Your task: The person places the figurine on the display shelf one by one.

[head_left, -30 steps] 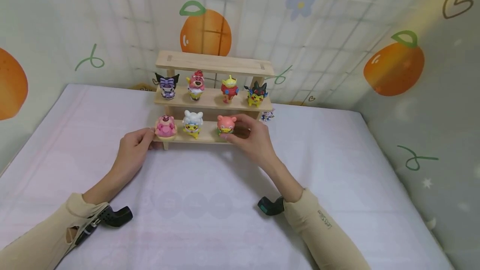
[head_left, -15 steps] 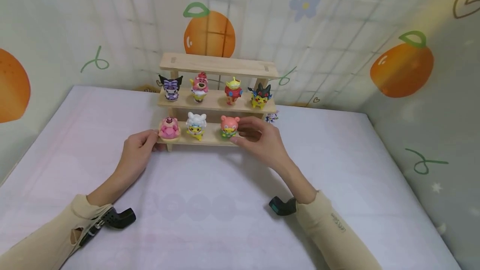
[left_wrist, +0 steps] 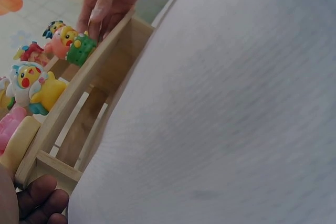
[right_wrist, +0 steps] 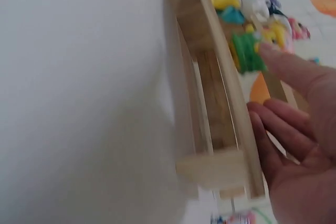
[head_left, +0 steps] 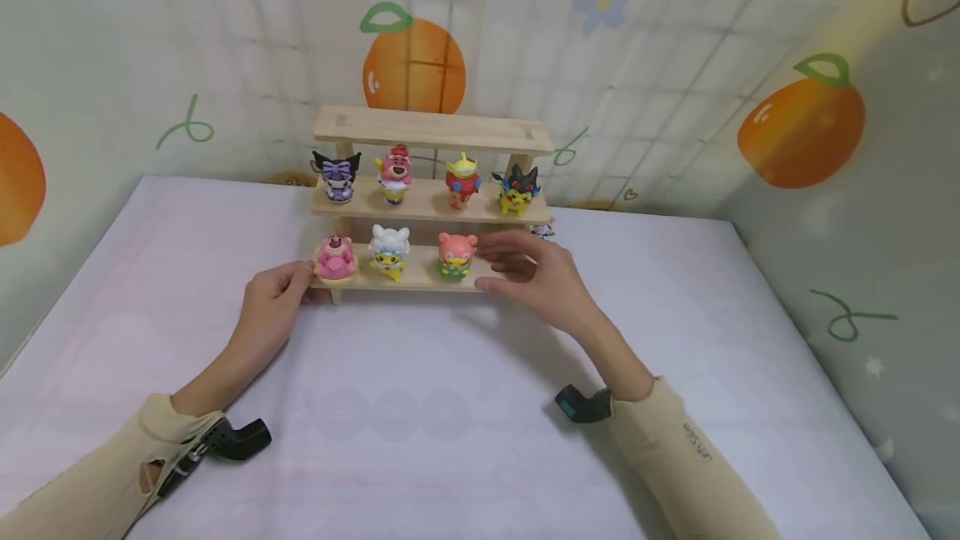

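Observation:
A three-tier wooden display shelf [head_left: 432,130] stands at the back of the table. My left hand [head_left: 272,307] grips the left end of its lowest tier, with curled fingertips [left_wrist: 44,198] below the board in the left wrist view. On that tier sit a pink bear figurine [head_left: 335,258], a yellow figurine in a white hood [head_left: 389,253] and a figurine with a pink hood and green base [head_left: 456,257]. My right hand [head_left: 543,283] is just right of the pink-hooded figurine, fingers extended and holding nothing. In the right wrist view its thumb [right_wrist: 294,69] overlaps the green base.
On the middle tier stand a black-eared purple figurine [head_left: 337,178], a red-hatted pink bear [head_left: 393,176], a red-and-yellow figurine [head_left: 462,182] and a black-hooded yellow one [head_left: 517,190]. A small purple-white figurine [head_left: 543,228] is partly hidden behind the shelf's right end. A printed curtain [head_left: 667,107] hangs behind.
My right hand has let go of the pink-hooded figurine and moved slightly right, away from it. That figurine stays on the lowest tier. The left hand keeps its grip on the shelf end.

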Demonstrator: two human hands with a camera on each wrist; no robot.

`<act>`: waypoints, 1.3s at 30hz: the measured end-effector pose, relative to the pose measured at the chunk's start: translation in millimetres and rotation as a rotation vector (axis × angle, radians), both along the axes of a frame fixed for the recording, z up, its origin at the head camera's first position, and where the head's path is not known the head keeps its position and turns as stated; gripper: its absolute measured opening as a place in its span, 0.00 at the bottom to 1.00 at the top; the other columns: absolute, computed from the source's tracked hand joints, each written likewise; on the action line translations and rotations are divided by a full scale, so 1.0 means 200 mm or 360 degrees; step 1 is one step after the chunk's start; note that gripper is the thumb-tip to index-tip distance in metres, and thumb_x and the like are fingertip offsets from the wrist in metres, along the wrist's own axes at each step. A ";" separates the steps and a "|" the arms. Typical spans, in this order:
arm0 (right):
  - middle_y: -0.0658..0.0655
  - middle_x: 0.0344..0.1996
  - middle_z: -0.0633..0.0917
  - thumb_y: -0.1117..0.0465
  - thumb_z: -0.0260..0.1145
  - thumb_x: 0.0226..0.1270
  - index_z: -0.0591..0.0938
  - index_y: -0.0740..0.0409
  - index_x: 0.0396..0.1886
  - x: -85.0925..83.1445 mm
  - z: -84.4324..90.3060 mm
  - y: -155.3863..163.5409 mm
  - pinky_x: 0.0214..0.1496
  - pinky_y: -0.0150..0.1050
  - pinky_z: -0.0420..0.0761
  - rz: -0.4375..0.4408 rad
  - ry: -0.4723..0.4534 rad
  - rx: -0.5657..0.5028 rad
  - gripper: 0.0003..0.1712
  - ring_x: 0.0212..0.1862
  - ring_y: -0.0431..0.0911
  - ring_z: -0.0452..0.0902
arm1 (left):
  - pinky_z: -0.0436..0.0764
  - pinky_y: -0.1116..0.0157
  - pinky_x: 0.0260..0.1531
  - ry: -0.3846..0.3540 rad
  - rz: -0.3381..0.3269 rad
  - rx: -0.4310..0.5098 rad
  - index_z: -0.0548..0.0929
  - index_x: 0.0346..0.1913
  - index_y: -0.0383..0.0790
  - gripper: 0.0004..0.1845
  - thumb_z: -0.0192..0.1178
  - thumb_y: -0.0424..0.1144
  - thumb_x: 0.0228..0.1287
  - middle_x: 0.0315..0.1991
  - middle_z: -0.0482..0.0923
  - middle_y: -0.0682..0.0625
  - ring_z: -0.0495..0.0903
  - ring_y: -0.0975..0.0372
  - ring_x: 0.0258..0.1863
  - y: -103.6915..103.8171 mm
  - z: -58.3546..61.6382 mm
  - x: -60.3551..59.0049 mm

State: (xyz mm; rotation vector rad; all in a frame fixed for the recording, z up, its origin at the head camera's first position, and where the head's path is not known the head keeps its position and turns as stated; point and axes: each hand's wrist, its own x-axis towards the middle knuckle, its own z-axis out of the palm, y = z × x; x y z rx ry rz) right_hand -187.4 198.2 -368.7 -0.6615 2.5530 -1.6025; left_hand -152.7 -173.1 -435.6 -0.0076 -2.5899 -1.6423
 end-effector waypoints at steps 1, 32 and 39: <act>0.58 0.56 0.88 0.63 0.81 0.62 0.84 0.59 0.60 0.00 0.00 0.03 0.61 0.41 0.84 0.0000 0.0007 0.0004 0.27 0.58 0.56 0.85 | 0.78 0.74 0.42 -0.0003 -0.0002 0.0000 0.88 0.51 0.31 0.25 0.45 0.47 0.85 0.38 0.89 0.39 0.81 0.60 0.41 0.00 0.00 0.00; 0.62 0.55 0.89 0.53 0.74 0.71 0.83 0.61 0.62 -0.16 -0.22 0.48 0.51 0.21 0.78 -0.0787 0.0023 0.0169 0.25 0.50 0.34 0.84 | 0.78 0.74 0.43 -0.0029 -0.0009 0.0022 0.87 0.53 0.30 0.26 0.45 0.48 0.86 0.40 0.88 0.38 0.81 0.56 0.43 -0.01 0.01 0.00; 0.64 0.57 0.88 0.54 0.75 0.70 0.82 0.62 0.64 -0.22 -0.24 0.49 0.51 0.19 0.77 -0.0758 -0.0009 0.0183 0.28 0.52 0.37 0.85 | 0.77 0.73 0.43 -0.0044 -0.0004 0.0014 0.87 0.53 0.31 0.26 0.45 0.48 0.86 0.40 0.88 0.38 0.81 0.55 0.44 0.00 0.00 0.00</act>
